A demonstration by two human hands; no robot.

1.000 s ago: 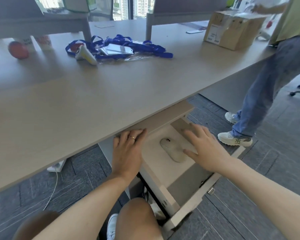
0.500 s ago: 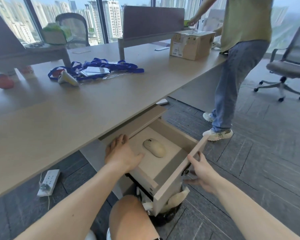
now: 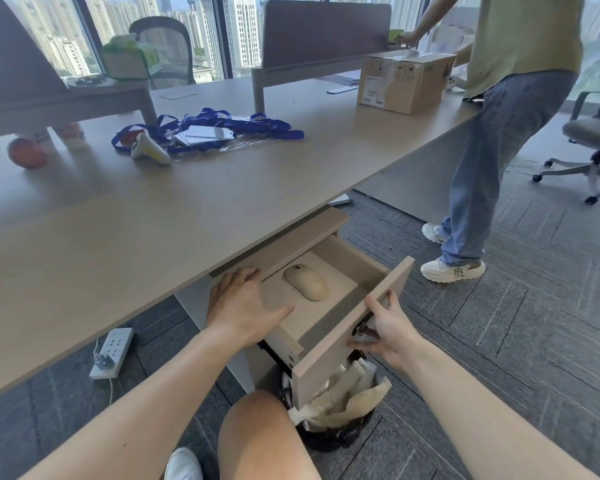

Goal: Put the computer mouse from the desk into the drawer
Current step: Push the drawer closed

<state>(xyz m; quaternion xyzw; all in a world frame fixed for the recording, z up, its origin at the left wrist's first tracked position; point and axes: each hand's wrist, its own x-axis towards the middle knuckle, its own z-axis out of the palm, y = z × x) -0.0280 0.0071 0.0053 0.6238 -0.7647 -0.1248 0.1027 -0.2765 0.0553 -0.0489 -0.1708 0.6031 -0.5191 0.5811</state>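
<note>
A cream computer mouse (image 3: pixel 307 281) lies flat on the floor of the open drawer (image 3: pixel 352 336), which sticks out from under the desk (image 3: pixel 174 209). My left hand (image 3: pixel 244 306) rests on the drawer's left side wall, fingers spread, holding nothing. My right hand (image 3: pixel 383 329) is on the outside of the drawer's front panel, thumb hooked over the top edge and fingers around the small metal lock. Neither hand touches the mouse.
Blue lanyards with cards (image 3: pixel 208 133), a white controller (image 3: pixel 148 150), an orange ball (image 3: pixel 26 153) and a cardboard box (image 3: pixel 404 81) are on the desk. A person in jeans (image 3: pixel 492 143) stands at the right. A waste bin (image 3: pixel 340 410) sits below the drawer; a power strip (image 3: pixel 113 351) lies on the floor.
My right hand left the mouse inside the drawer and moved out to the drawer's front panel. The head view rose and pulled back. My left hand stayed on the drawer's left side.
</note>
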